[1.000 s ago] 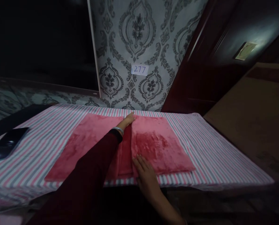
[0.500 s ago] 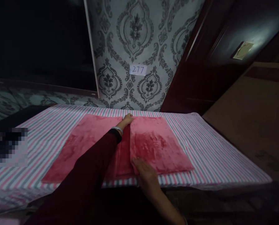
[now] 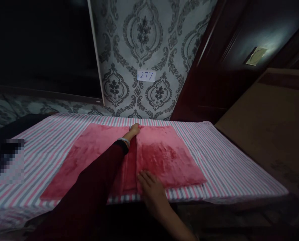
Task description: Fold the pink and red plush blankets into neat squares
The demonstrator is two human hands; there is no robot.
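Observation:
A pink-red plush cloth (image 3: 164,157) lies folded flat, its left panel (image 3: 89,147) and right panel separated by a narrow strip of darker red between them. My left hand (image 3: 135,128), with a bracelet at the wrist, reaches to the far end of that strip. Its fingers are closed on the inner far corner of the right panel. Near the front, my right hand (image 3: 152,190) rests on the inner near corner of the same panel. Its fingers are stretched out over the plush; the thumb is not clearly seen.
Beneath the cloth is a striped cover (image 3: 224,167) over a table or bench. A large dark screen (image 3: 44,50) hangs at the left, beside patterned wallpaper with a paper label (image 3: 146,75) reading 277. A brown panel (image 3: 270,127) stands at the right. Something pixelated (image 3: 6,160) lies at the left.
My right hand has slid slightly left and nearer, its fingers now flatter on the panel's corner. My left hand keeps its hold at the far end. The whole view has shifted a little.

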